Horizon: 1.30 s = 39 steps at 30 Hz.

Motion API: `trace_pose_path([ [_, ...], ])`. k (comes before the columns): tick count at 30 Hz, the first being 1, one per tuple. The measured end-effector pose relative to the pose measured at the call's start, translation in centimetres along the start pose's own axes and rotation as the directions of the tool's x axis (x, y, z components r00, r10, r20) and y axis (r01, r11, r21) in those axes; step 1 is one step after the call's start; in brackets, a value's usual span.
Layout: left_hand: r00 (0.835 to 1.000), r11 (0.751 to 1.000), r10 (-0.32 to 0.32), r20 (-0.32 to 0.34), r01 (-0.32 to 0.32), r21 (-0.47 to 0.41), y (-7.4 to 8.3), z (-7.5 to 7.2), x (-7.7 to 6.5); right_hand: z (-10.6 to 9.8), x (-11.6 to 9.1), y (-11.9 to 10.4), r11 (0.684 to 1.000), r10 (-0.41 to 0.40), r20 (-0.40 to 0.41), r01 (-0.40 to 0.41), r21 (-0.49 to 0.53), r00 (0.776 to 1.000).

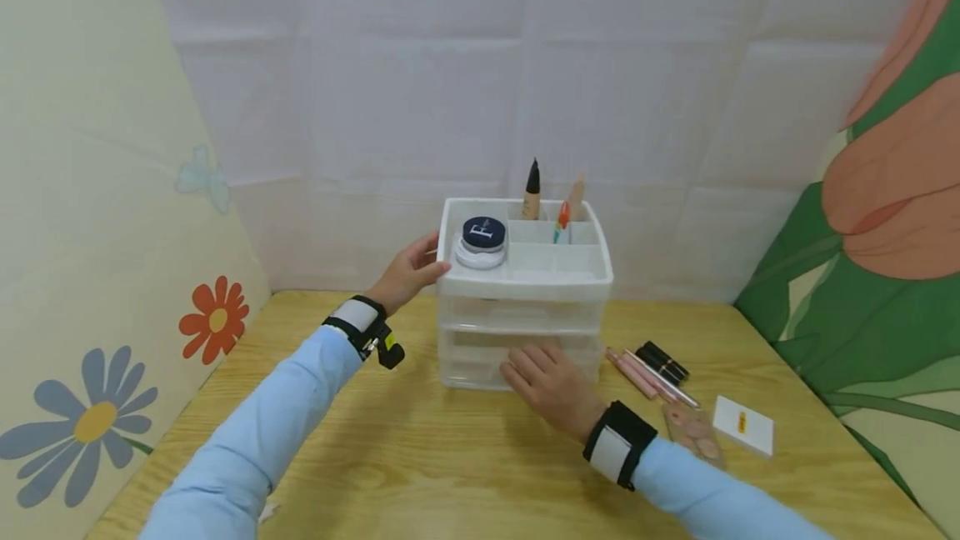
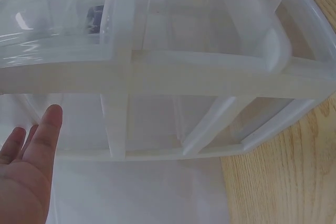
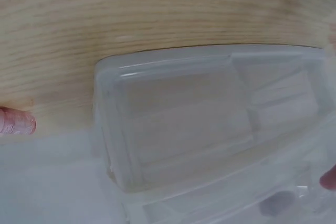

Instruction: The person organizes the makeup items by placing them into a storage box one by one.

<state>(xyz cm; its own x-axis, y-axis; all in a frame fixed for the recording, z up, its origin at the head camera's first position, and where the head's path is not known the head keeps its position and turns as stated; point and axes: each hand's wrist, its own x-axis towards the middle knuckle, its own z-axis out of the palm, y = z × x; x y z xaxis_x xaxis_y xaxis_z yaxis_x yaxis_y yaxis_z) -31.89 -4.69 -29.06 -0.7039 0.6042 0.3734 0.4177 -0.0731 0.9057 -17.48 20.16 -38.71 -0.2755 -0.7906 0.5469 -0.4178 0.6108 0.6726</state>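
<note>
White plastic, the drawer organizer (image 1: 525,292) stands on the bench (image 1: 450,473) between both hands, a black-capped tube (image 1: 532,197) upright in its rear, probably so it won't tip. The left hand (image 1: 408,275), thumb parted from loose fingers, meets its left side, likely steadying it; the right hand (image 1: 553,390) is at the lower drawer (image 1: 467,369), grip unclear.

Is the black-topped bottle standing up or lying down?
Upright: in the head view, the bottle rises out of a back compartment of the organizer, its black top pointing up.
</note>
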Motion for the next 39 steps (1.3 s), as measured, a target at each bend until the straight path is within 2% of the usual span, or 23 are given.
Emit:
trace_pose_path([
  [8,1.000,1.000,-0.007,-0.004,0.007,-0.002,-0.2,-0.2,0.3,-1.2,0.1,-0.8,0.995,0.061,0.015,-0.062,0.082,0.998],
  [16,1.000,1.000,0.002,-0.005,-0.002,-0.021,-0.4,-0.3,0.5,-2.5,0.2,-1.7,0.994,0.065,-0.043,-0.061,0.088,0.997],
  [25,1.000,0.999,-0.004,-0.010,0.004,-0.033,-0.3,-0.3,0.4,-4.7,0.4,-2.7,0.981,0.079,0.046,-0.086,0.175,0.996],
  [33,1.000,0.999,0.003,-0.011,-0.003,-0.034,-0.4,-0.1,0.4,-5.9,0.2,-3.5,0.970,0.088,0.065,-0.101,0.221,0.994],
  [39,1.000,0.999,0.012,-0.014,-0.013,-0.043,-0.5,-0.1,0.5,-6.1,0.0,-3.9,0.962,0.102,0.061,-0.114,0.247,0.993],
])
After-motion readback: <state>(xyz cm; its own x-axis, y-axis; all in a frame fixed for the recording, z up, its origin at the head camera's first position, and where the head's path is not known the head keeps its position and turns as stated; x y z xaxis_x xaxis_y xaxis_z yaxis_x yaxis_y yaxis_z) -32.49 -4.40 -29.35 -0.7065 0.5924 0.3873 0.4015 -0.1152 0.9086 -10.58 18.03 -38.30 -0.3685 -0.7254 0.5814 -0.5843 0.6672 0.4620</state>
